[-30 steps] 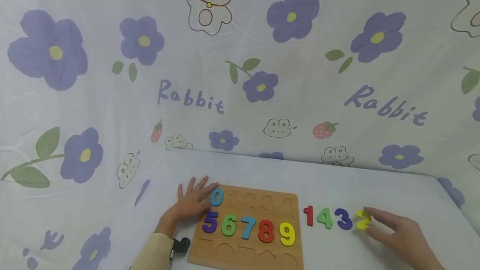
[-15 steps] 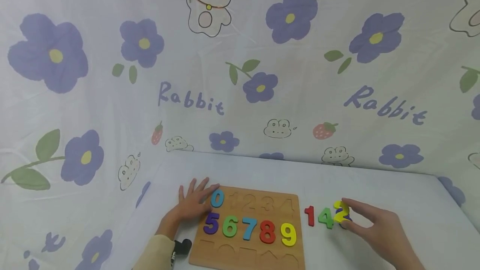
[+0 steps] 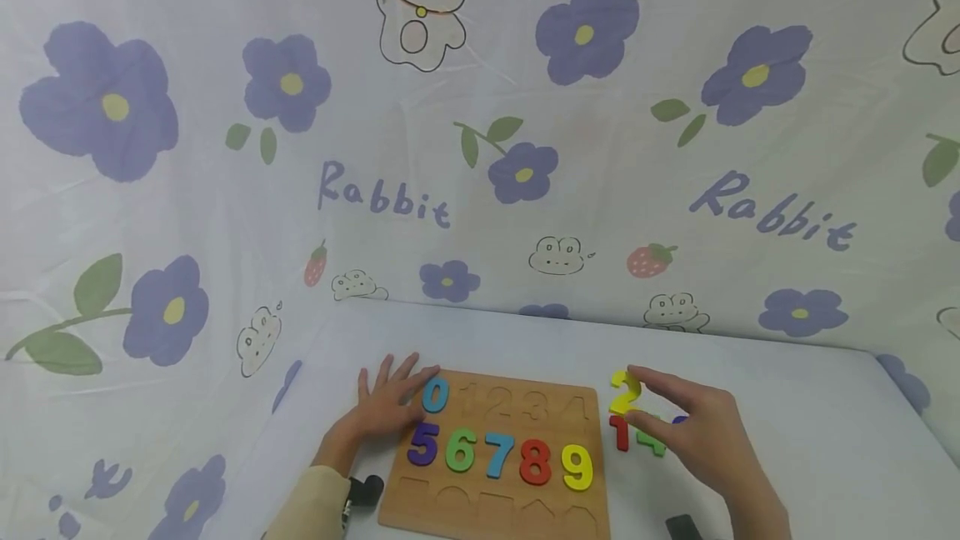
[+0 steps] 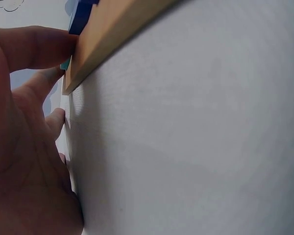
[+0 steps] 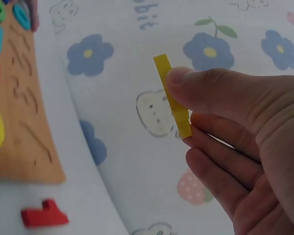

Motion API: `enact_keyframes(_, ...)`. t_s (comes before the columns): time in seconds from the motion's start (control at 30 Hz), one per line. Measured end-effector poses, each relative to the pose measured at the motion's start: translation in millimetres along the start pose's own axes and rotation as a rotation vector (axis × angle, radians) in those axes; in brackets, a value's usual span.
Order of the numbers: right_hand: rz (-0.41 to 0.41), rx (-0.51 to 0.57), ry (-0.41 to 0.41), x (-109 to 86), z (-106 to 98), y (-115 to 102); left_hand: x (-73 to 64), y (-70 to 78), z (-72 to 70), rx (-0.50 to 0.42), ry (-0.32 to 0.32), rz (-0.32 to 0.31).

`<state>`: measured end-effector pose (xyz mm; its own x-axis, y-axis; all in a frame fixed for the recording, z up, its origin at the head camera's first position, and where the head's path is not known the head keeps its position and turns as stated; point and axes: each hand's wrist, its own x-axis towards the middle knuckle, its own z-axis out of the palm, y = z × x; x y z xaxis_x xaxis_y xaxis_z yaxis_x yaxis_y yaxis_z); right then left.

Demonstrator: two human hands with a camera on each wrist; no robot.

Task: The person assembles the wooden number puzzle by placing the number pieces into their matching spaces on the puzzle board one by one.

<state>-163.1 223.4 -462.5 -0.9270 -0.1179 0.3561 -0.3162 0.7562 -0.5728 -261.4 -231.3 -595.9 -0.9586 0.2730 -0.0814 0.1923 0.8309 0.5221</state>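
Note:
My right hand pinches a yellow number 2 piece between thumb and fingers, just right of the wooden number board. In the right wrist view the yellow piece shows edge-on, raised off the table. My left hand rests at the board's upper left corner with its fingers spread; the left wrist view shows thumb and fingertip at the board's edge. The blue 0 sits in the top row, where the 1, 2, 3 and 4 outlines are bare. Below it stand the 5, 6, 7, 8 and yellow 9.
Right of the board lie a red 1, a green 4 and a purple 3, the last two partly hidden by the right hand. A flower-printed cloth hangs behind the white table.
My right hand has carried the yellow 2 leftward, from the right end of the loose pieces, over the purple 3, to above the red 1. The left hand has stayed on the board.

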Motion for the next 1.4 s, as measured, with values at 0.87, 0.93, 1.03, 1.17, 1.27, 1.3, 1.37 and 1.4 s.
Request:
enact_keyframes(0.87,-0.167,0.285,-0.043,53.4,67,-70,-2.0,2.6,-3.3,-0.011,0.003,0.002)
enact_keyframes(0.93,-0.156,0.306,-0.061,53.9,73,-71,-2.1,2.6,-3.5,-0.013,0.002,0.002)
enact_keyframes(1.03,-0.124,0.335,-0.083,53.4,83,-72,-2.3,2.7,-3.5,-0.015,0.0,0.002)
enact_keyframes(1.17,-0.063,0.34,-0.109,51.9,98,-73,-1.8,1.5,-2.6,-0.02,0.001,0.006)
enact_keyframes(1.27,-0.016,0.311,-0.124,51.2,110,-70,-1.1,0.3,-2.3,-0.02,0.001,0.01)
enact_keyframes(1.3,-0.002,0.297,-0.127,51.0,115,-69,-0.9,0.2,-2.3,-0.021,0.001,0.011)
enact_keyframes(1.37,0.03,0.274,-0.134,50.4,124,-65,-0.8,0.4,-2.6,-0.02,0.0,0.009)
enact_keyframes(1.4,0.043,0.266,-0.135,50.0,129,-63,-0.8,0.7,-2.7,-0.02,-0.002,0.007)
